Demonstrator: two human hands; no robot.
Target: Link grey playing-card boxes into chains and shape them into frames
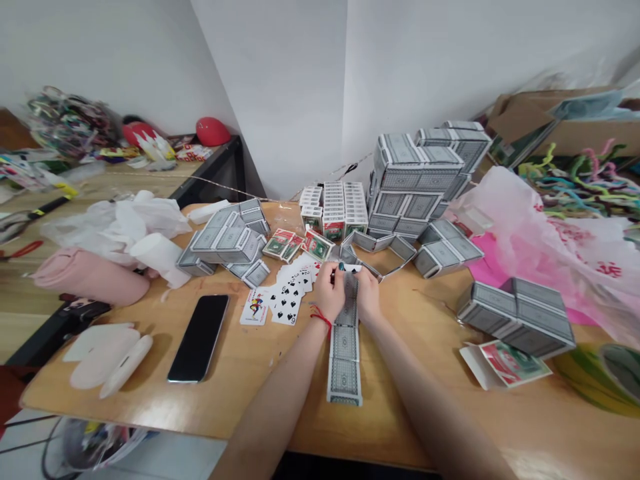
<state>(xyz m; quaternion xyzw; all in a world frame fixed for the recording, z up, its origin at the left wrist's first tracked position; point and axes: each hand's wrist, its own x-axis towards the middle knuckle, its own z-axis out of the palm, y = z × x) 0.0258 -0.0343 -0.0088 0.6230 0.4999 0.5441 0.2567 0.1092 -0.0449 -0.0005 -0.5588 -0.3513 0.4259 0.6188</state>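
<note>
A strip of joined playing cards (345,343) lies backs up on the wooden table, running toward me. My left hand (329,293), with a red string at the wrist, pinches the far end of the strip. From the other side my right hand (367,295) grips the same end, its fingertips close to the left ones. A white card edge shows between the fingers; the exact fold there is hidden. Left of my hands, loose cards (287,300) lie fanned face up beside a joker (255,307). Just beyond is a low ring of folded cards (385,257).
Card-built blocks stand as a tall stack (415,180), a left cluster (230,240) and a right piece (517,317). Card boxes (334,207) line the back. A phone (199,339), pink tumbler (90,275), tape roll (603,373) and plastic bags (540,220) lie around.
</note>
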